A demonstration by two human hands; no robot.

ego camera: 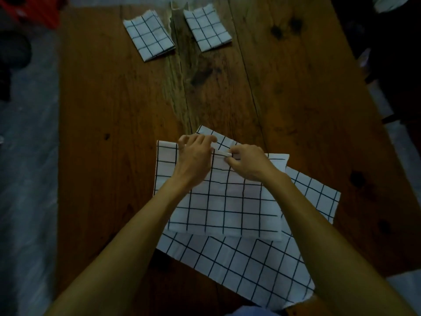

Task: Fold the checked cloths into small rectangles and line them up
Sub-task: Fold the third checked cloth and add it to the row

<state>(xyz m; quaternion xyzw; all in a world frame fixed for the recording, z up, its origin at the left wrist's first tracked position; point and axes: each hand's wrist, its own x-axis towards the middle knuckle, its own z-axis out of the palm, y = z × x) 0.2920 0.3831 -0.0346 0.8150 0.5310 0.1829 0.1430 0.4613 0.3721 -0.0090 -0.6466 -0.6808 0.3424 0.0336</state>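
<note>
A white cloth with a black check (227, 201) lies half-folded near the front of the wooden table (102, 106). It rests on top of another spread checked cloth (246, 261) that sticks out below and to the right. My left hand (196, 156) rests on the top cloth's far edge with its fingers curled over it. My right hand (246, 163) pinches that same edge just to the right. Two folded checked cloths (149, 34) (207, 27) lie side by side at the far end.
A red object (34, 10) stands on the grey floor (27, 179) past the table's far left corner, with dark things below it. More dark shapes crowd the right side. Bare wood stretches between the folded cloths and my hands.
</note>
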